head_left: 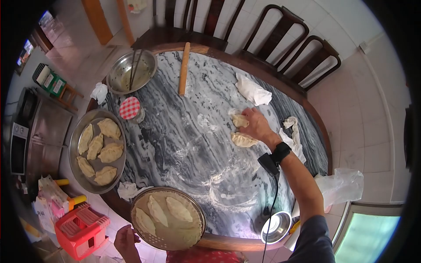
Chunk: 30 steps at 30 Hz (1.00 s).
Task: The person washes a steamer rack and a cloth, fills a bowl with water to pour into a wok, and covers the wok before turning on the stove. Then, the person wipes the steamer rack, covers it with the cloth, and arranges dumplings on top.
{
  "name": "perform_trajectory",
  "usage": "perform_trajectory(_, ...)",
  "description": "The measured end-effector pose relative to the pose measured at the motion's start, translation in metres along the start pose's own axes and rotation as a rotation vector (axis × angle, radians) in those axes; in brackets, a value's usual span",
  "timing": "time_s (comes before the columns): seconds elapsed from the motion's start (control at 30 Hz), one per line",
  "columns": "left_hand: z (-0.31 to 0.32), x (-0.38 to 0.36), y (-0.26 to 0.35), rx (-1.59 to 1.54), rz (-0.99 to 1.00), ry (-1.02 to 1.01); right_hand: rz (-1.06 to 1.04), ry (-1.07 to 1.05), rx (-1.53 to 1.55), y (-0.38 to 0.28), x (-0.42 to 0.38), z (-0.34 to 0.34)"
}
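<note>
My right hand (pixel 258 126), with a black band and a small black device at the wrist, reaches across the marble table (pixel 175 153). Its fingers close around a small pale dumpling (pixel 240 121). Just below it lies a larger dumpling with a pleated edge (pixel 244 140). My left hand (pixel 126 242) hangs low beside the table, left of a round tray with holes (pixel 193 236). Its fingers are loosely bent and apart, with nothing seen in them. Several flat, long dumplings (pixel 179 208) lie on that tray.
A metal pan (pixel 74 164) of dumplings stands at the left edge. Behind it are a checked-lid jar (pixel 130 108) and a metal bowl with chopsticks (pixel 115 79). A rolling pin (pixel 184 70), white cloths (pixel 253 89) and a small metal bowl (pixel 283 232) are also around.
</note>
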<state>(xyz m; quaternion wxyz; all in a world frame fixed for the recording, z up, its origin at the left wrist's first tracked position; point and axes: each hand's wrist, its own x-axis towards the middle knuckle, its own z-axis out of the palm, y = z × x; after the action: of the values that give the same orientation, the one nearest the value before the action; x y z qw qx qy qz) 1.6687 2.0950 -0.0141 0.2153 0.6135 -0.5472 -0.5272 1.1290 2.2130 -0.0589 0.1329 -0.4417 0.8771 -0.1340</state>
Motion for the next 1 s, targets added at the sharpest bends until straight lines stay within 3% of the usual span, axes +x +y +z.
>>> perform_trajectory(0.2, 0.010, -0.003, 0.014, -0.018, 0.080, -0.018, 0.132, 0.061, 0.083, -0.009, -0.008, -0.003)
perform_trajectory(0.3, 0.012, -0.003, 0.025, -0.020, 0.106, -0.044, 0.221, 0.249, 0.504, 0.027, -0.006, 0.000)
perform_trajectory(0.37, 0.016, -0.003, 0.031, -0.017, 0.151, -0.060, 0.334, 0.235, 0.941, 0.040, -0.013, -0.016)
perform_trajectory(0.4, 0.020, -0.005, 0.036, -0.015, 0.148, -0.062, 0.338, 0.234, 0.939, 0.022, -0.025, -0.034)
perform_trajectory(0.47, 0.036, -0.007, 0.052, -0.138, 0.017, -0.150, 0.398, 0.051, 1.298, -0.016, -0.052, -0.067)
perform_trajectory(0.5, 0.043, -0.008, 0.058, -0.131, -0.041, -0.213, 0.400, 0.050, 1.296, -0.031, -0.065, -0.069)
perform_trajectory(0.57, 0.062, -0.013, 0.070, -0.127, -0.070, -0.425, 0.358, -0.209, 1.767, -0.066, -0.094, -0.059)
perform_trajectory(0.7, 0.091, -0.028, 0.084, -0.238, 0.016, -0.819, 0.448, -0.449, 1.968, -0.137, -0.158, -0.020)
perform_trajectory(0.77, 0.093, -0.035, 0.081, -0.278, 0.020, -0.868, 0.497, -0.496, 1.906, -0.181, -0.185, -0.013)
perform_trajectory(0.83, 0.082, -0.039, 0.073, -0.501, -0.183, -0.945, 0.517, -0.405, 1.757, -0.221, -0.215, 0.007)
perform_trajectory(0.97, 0.033, -0.040, 0.037, -0.466, -0.363, -0.906, 0.280, -0.292, 1.174, -0.289, -0.275, 0.041)
perform_trajectory(1.0, 0.018, -0.040, 0.020, -0.449, -0.414, -0.958, 0.159, -0.299, 0.899, -0.300, -0.286, 0.046)
